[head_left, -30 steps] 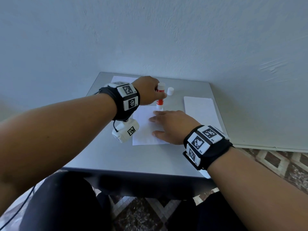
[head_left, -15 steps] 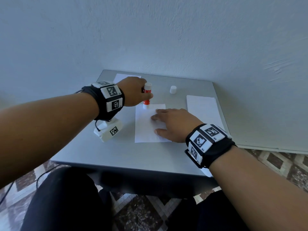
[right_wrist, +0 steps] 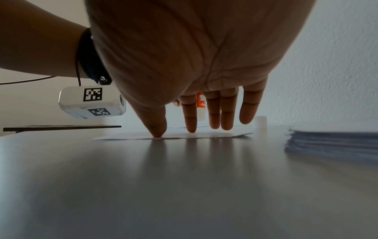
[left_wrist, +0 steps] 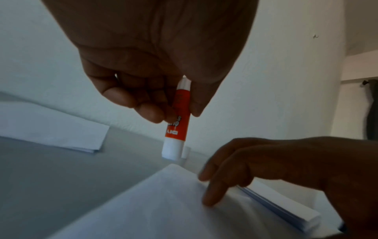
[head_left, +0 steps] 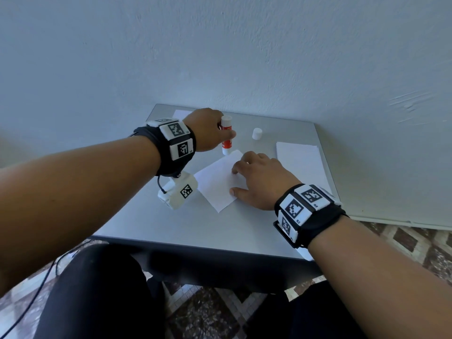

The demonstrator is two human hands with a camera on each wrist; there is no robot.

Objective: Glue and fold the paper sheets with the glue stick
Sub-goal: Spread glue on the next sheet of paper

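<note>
I watch the right hand point(head_left: 263, 178), fingers flat, turn the sheet point(head_left: 217, 181) askew; the left hand point(head_left: 210, 133) grips the glue stick point(head_left: 226, 138) at its far corner.

Bare forearms, no sleeves. Left wrist band point(head_left: 168, 148): black strap, wide, carrying white square blocks, each printed with a black-and-white square marker; small lettering at block corners, too small to read. Right wrist band point(head_left: 309, 211): same build, three marker blocks visible, black bracket edge at the underside. Below the left wrist hangs a white rounded camera housing point(head_left: 178, 193), markers on two faces, round lens opening at one end point(right_wrist: 121, 101), fixed by a metal screw point(right_wrist: 104, 79). Thin black cable point(right_wrist: 77, 76) loops from band to housing. Black trousers point(head_left: 97, 289) over both legs.
</note>
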